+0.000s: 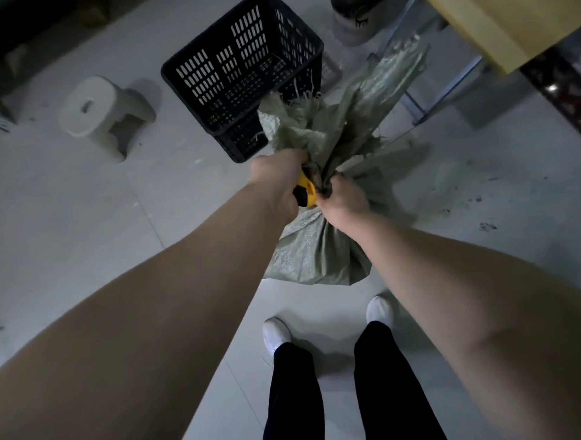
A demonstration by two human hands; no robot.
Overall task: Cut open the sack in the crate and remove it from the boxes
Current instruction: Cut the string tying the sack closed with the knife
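Note:
A pale green woven sack (311, 252) hangs bunched above the floor, its frayed cut edges (345, 119) fanning upward past my hands. My left hand (279, 184) grips a yellow and black utility knife (305, 193) together with a fold of the sack. My right hand (342, 198) is closed on the gathered neck of the sack just beside it. The black slatted plastic crate (241, 70) stands on the floor behind the sack, and its inside looks empty. No boxes show in view.
A small grey plastic stool (97, 111) stands left of the crate. A yellow table top (506, 21) on metal legs (442, 92) juts in at the upper right. A grey shoe (357, 16) lies beyond the crate. My white shoes (276, 332) stand below the sack.

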